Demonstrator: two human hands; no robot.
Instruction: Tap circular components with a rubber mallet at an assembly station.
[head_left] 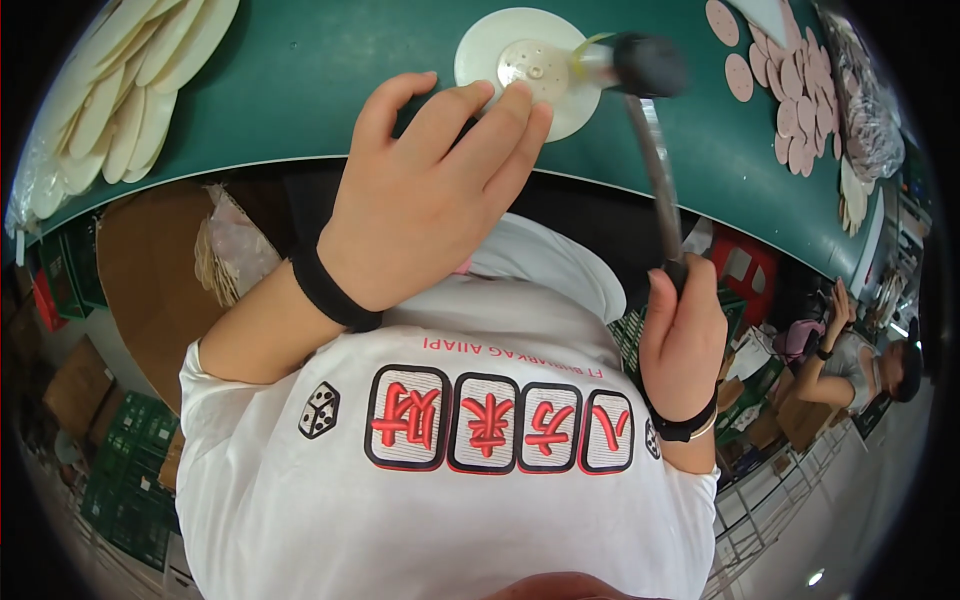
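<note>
On the green table lies a large round white disc (478,48), with a smaller cream disc (545,62) that has small holes and a raised centre resting on its middle. My left hand (425,190) reaches over the table edge, fingers stretched out, fingertips touching the near edge of the small disc. My right hand (685,350) is wrapped round the grip of a mallet (655,150). Its blurred head, black at one end and pale at the other, is over the right side of the white disc. Whether it touches the disc I cannot tell.
A heap of cream oval plates (140,90) lies at the table's left, partly in clear plastic. Pinkish discs (795,95) are piled at the right beside a clear plastic bag (872,135). Green crates (125,480) stand lower left. Another person (845,375) sits at far right.
</note>
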